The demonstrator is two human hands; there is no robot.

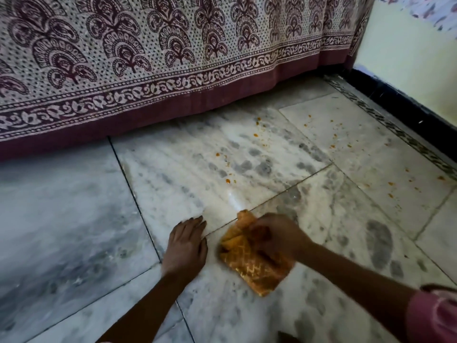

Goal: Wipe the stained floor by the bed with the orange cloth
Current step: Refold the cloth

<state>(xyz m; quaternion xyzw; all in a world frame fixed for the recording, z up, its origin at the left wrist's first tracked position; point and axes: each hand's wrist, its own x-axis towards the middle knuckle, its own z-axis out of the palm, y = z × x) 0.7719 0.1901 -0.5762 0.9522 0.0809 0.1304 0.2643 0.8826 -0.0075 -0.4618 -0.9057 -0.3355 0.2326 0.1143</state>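
Note:
The orange cloth (249,263) lies bunched on the grey-white marble floor (74,219) in the lower middle of the head view. My right hand (274,237) grips its upper part with curled fingers. My left hand (185,246) rests flat on the floor just left of the cloth, fingers straight, apart from it. Orange stain spots (228,180) dot the tiles beyond the cloth and scatter further to the right (332,146), towards the wall.
A patterned maroon and cream bedsheet (148,70) hangs from the bed down to the floor across the top. A yellow wall with a black skirting (395,100) runs along the right. A pink sleeve (435,315) shows at the lower right.

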